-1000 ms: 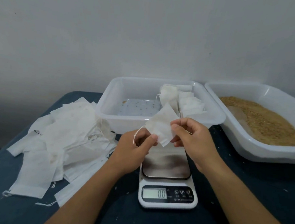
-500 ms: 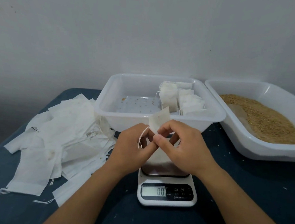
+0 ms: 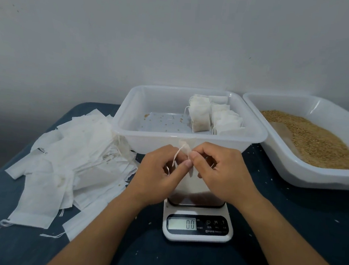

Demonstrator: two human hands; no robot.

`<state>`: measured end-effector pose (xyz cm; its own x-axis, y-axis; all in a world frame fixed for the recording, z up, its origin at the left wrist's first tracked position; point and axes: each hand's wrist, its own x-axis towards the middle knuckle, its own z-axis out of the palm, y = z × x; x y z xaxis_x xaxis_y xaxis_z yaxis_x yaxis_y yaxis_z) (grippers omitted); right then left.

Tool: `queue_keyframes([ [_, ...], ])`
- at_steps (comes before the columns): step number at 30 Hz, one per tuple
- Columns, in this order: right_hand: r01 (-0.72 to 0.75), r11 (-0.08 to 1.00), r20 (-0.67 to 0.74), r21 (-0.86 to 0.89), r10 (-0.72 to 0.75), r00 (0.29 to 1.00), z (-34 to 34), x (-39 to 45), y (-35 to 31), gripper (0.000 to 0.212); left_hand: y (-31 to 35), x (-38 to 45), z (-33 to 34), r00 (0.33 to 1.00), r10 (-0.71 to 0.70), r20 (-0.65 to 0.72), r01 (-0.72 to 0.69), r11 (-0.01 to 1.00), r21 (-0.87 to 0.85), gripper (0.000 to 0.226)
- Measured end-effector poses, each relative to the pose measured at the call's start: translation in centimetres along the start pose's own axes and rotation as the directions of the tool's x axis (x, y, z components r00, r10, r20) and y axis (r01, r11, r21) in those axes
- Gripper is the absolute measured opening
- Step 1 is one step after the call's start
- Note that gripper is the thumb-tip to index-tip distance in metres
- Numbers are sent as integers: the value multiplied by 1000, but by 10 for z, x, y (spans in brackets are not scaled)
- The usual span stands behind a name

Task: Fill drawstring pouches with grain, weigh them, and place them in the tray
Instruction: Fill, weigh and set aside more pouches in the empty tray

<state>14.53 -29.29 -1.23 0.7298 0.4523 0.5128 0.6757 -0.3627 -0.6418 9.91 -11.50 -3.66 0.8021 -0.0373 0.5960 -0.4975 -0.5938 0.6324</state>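
A white scale (image 3: pixel 197 226) at the table's near edge reads zero, its plate bare. Just above it, the left hand (image 3: pixel 162 173) and right hand (image 3: pixel 221 173) pinch one small pouch (image 3: pixel 186 149) by its drawstring. A second ago the pouch was spread flat; now it is bunched. Judged step: opening it. Next, grain (image 3: pixel 315 139) from the far-right bin. The tray (image 3: pixel 190 137) beyond holds filled pouches.

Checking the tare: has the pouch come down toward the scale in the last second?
Yes. The pouch has dropped from above the tray's near rim to level with it.
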Motion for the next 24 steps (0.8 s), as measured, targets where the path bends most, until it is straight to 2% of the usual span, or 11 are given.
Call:
queue_keyframes([
  [6, 22, 999, -10, -46, -23, 1000, -1, 0, 0, 18, 0, 1, 2, 998, -34, -56, 36, 999, 35, 27],
  [11, -7, 990, -73, -140, -3, 997, -4, 3, 8, 19, -5, 3, 2, 962, -174, -212, 187, 981, 47, 23],
  [14, -36, 979, 30, -203, 43, 999, -4, 3, 15, 14, -8, 3, 2, 946, -190, -262, 222, 970, 98, 22],
  [16, 51, 972, 20, -229, -48, 999, -3, 1, 13, 4, -7, 2, 1, 959, -147, -243, 188, 969, 158, 22],
  [18, 197, 956, -4, -216, -203, 979, -3, -1, 9, 6, -6, 2, 2, 971, -111, -213, 154, 968, 197, 22],
  [20, 335, 923, 49, -190, -332, 942, -4, -1, 6, 4, -5, 2, 2, 974, -97, -205, 142, 966, 217, 25],
  [24, 398, 884, 163, -245, -367, 916, -5, -3, 8, 14, -7, 1, 1, 977, -126, -169, 155, 972, 174, 32],
])
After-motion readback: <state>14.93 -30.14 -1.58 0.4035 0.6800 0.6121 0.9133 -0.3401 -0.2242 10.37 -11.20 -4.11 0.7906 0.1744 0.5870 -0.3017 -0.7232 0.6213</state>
